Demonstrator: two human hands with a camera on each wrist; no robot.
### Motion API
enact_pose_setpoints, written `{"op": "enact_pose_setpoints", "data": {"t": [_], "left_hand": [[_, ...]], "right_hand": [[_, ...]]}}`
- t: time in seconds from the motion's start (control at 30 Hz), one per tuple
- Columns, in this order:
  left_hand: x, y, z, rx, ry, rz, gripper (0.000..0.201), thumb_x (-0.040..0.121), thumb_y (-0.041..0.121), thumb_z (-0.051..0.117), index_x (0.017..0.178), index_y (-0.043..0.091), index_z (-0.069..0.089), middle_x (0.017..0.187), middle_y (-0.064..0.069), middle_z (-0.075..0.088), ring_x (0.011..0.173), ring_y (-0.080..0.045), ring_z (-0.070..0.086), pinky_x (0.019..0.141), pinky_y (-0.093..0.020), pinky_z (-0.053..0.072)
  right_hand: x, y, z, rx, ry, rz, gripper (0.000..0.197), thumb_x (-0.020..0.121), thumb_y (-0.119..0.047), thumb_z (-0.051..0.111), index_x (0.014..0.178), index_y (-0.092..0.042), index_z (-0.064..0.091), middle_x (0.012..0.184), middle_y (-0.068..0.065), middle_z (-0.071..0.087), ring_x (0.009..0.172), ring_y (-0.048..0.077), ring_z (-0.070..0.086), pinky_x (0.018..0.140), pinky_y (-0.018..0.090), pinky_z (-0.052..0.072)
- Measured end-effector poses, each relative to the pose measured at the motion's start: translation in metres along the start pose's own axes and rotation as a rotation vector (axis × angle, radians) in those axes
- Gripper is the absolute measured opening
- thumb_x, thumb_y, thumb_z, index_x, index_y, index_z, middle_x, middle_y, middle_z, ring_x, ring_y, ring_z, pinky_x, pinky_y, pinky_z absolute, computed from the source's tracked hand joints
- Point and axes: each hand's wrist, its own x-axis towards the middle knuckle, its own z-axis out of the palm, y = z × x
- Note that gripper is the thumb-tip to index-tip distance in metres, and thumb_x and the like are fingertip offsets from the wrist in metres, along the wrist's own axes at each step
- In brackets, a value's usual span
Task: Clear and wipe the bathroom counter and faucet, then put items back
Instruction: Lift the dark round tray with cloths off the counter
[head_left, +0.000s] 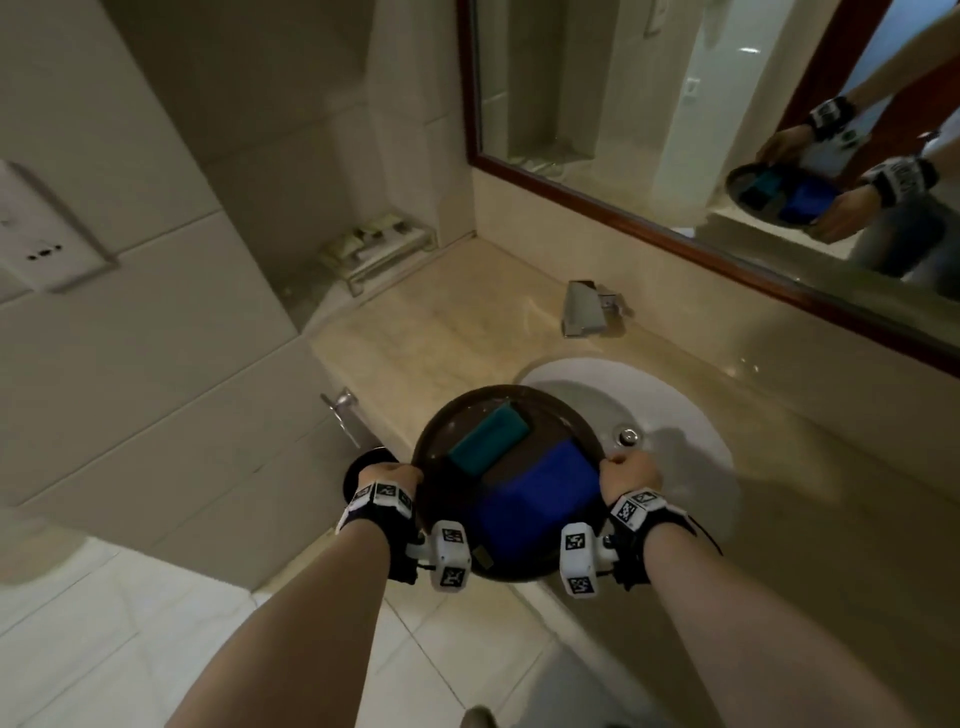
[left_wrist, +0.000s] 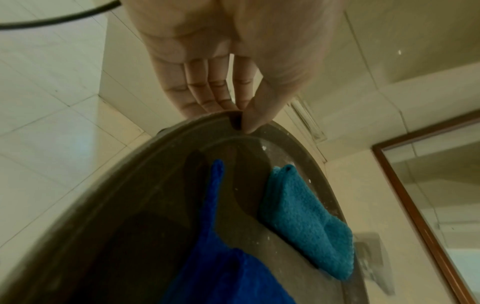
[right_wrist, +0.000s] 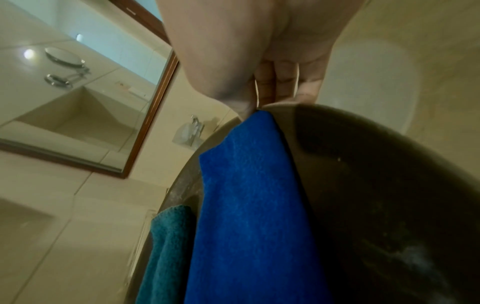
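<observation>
The round dark tray (head_left: 441, 431) hangs over the near edge of the sink (head_left: 691, 415), its far rim above the basin and its near rim out past the counter (head_left: 415, 332) front. Being round it has no long axis of its own and seems roughly level, though I cannot be sure. On it the folded blue cloth (head_left: 535, 499) runs from the right rim toward the near side, while the teal cloth (head_left: 488, 436) lies slantwise at the far side, just short of the faucet (head_left: 587, 306). The left hand (head_left: 389, 475) grasps the left rim, thumb on top and fingers (left_wrist: 207, 86) beneath; the right hand (head_left: 631, 475) clamps the right rim, and a corner of the blue cloth appears trapped under the thumb. To carry it well I would keep both grips level and matched — any tilt could slide the cloths — and set it down flat, off the wiping area.
</observation>
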Motion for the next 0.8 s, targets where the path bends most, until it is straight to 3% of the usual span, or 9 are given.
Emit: {"op": "enact_pose_setpoints", "data": {"t": [0.07,0.13,0.23,0.33,0.4,0.57,0.7,0.8], "left_hand": [[0.02,-0.003,-0.026,-0.072,0.025,-0.006,0.023,0.084,0.013,0.064,0.106,0.007,0.069,0.104,-0.013,0.068,0.101,-0.034,0.064,0.081,-0.029,0.049],[0.034,-0.002,-0.047,-0.105,0.03,-0.048,0.02,0.082,0.012,0.065,0.099,0.007,0.073,0.089,-0.011,0.071,0.086,-0.031,0.067,0.072,-0.03,0.051],[0.059,0.0,-0.066,-0.151,0.049,-0.1,0.016,0.075,0.017,0.066,0.087,0.008,0.073,0.072,-0.012,0.071,0.068,-0.028,0.067,0.064,-0.032,0.054],[0.092,0.007,-0.077,-0.161,0.045,-0.139,0.02,0.069,0.023,0.07,0.085,0.011,0.071,0.072,-0.012,0.072,0.067,-0.03,0.069,0.069,-0.039,0.058],[0.111,0.018,-0.081,-0.142,0.031,-0.16,0.023,0.068,0.026,0.071,0.087,0.012,0.07,0.074,-0.011,0.072,0.068,-0.03,0.069,0.065,-0.036,0.056],[0.186,0.062,-0.091,-0.127,0.061,-0.14,0.031,0.07,0.025,0.074,0.095,0.008,0.069,0.083,-0.012,0.07,0.075,-0.029,0.067,0.071,-0.036,0.056],[0.225,0.111,-0.109,-0.027,0.037,-0.099,0.017,0.08,0.028,0.065,0.085,0.013,0.072,0.081,-0.005,0.067,0.068,-0.02,0.061,0.062,-0.026,0.049],[0.262,0.143,-0.119,-0.157,0.043,-0.038,0.02,0.082,0.015,0.067,0.1,0.005,0.069,0.094,-0.005,0.062,0.082,-0.021,0.06,0.074,-0.03,0.054]], "right_hand": [[-0.004,-0.022,0.024,-0.012,-0.011,-0.023,0.02,0.088,-0.012,0.052,0.092,-0.002,0.069,0.099,0.019,0.068,0.096,0.036,0.062,0.076,0.029,0.045],[-0.007,-0.042,0.042,-0.038,-0.019,-0.027,0.021,0.088,-0.011,0.052,0.097,-0.001,0.068,0.103,0.02,0.068,0.1,0.037,0.062,0.082,0.032,0.047],[0.0,-0.07,0.063,-0.07,-0.03,-0.048,0.018,0.089,-0.01,0.053,0.092,0.001,0.067,0.098,0.021,0.068,0.093,0.036,0.062,0.078,0.032,0.047],[0.02,-0.102,0.078,-0.12,-0.049,-0.047,0.021,0.091,-0.011,0.051,0.079,0.002,0.062,0.075,0.017,0.061,0.074,0.03,0.055,0.069,0.033,0.047],[0.037,-0.126,0.088,-0.145,-0.056,-0.042,0.023,0.093,-0.011,0.05,0.077,0.002,0.059,0.065,0.011,0.051,0.069,0.027,0.05,0.065,0.031,0.041],[0.097,-0.187,0.115,-0.135,-0.057,-0.057,0.023,0.092,-0.008,0.047,0.07,0.001,0.049,0.079,0.017,0.053,0.073,0.028,0.049,0.067,0.031,0.039],[0.141,-0.24,0.133,-0.1,-0.116,-0.066,0.022,0.091,-0.005,0.048,0.07,0.001,0.047,0.083,0.017,0.053,0.075,0.028,0.051,0.068,0.03,0.039],[0.174,-0.275,0.148,-0.061,-0.119,-0.073,0.022,0.09,-0.003,0.048,0.069,0.001,0.045,0.082,0.016,0.052,0.078,0.028,0.051,0.071,0.031,0.04]]}}
